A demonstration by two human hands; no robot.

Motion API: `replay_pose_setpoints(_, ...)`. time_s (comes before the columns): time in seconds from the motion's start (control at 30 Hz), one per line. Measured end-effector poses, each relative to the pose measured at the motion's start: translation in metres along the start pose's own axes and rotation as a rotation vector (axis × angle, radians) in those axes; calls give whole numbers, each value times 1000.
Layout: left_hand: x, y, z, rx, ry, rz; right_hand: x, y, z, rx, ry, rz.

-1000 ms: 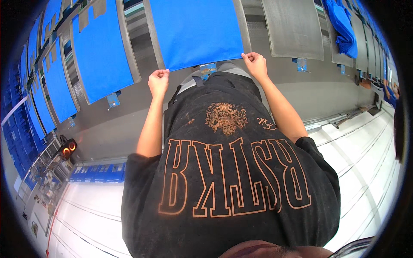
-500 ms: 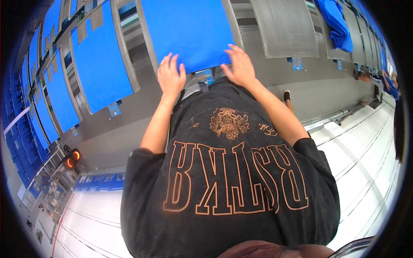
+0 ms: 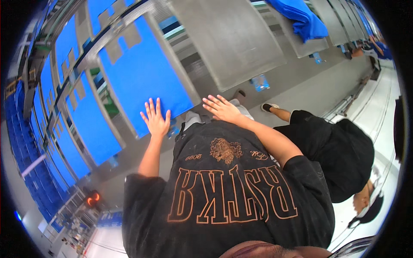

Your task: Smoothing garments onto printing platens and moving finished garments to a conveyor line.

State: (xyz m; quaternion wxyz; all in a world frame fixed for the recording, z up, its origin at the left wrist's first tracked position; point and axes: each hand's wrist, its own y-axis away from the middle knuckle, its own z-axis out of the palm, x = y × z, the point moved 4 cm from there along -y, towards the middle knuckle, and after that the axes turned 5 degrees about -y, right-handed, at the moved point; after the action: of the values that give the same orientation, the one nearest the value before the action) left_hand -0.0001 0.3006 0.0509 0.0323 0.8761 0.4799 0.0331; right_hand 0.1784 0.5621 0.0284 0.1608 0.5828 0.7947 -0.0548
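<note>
A flat blue cloth piece point(image 3: 142, 73), notched at its far end, lies on a grey board point(image 3: 183, 73) in front of me. My left hand point(image 3: 156, 122) is open on the cloth's near edge, palm down with fingers spread. To the right of that board, my right hand point(image 3: 223, 110) is open and stretched out, holding nothing. Its fingertips point toward the board's near right corner, seemingly just short of it.
Another grey board point(image 3: 232, 43) stands to the right, with a rumpled blue cloth point(image 3: 303, 21) on a board beyond. More boards with blue cloths point(image 3: 92, 118) line up at left. A person in black point(image 3: 329, 150) is close by at right; another person point(image 3: 378, 47) is farther off.
The cloth and its board have shifted left in view. My right hand has come off the cloth's near edge; my left hand now lies flatter on it. A person in black has come in at right.
</note>
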Motion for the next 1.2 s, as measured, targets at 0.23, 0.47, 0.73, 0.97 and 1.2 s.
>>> replay_pose_setpoints(0.23, 111, -67, -5, -5, -25, -156, 121, 85, -69, 278, -427, 64)
replay_pose_setpoints(0.47, 110, -84, -18, -104, -100, -191, 202, 150, -154, 552, -812, 332)
replay_pose_setpoints(0.73, 385, -260, -91, 333, 499, 438, 429, 177, -181, 1050, -722, 802)
replay_pose_setpoints(0.97, 493, -303, -51, -200, 918, 161, 557, 153, -176, 1199, -948, 1062)
replay_pose_setpoints(1.2, 522, -272, -6, -294, 1083, -109, 606, 234, -135, 1193, -721, 1413)
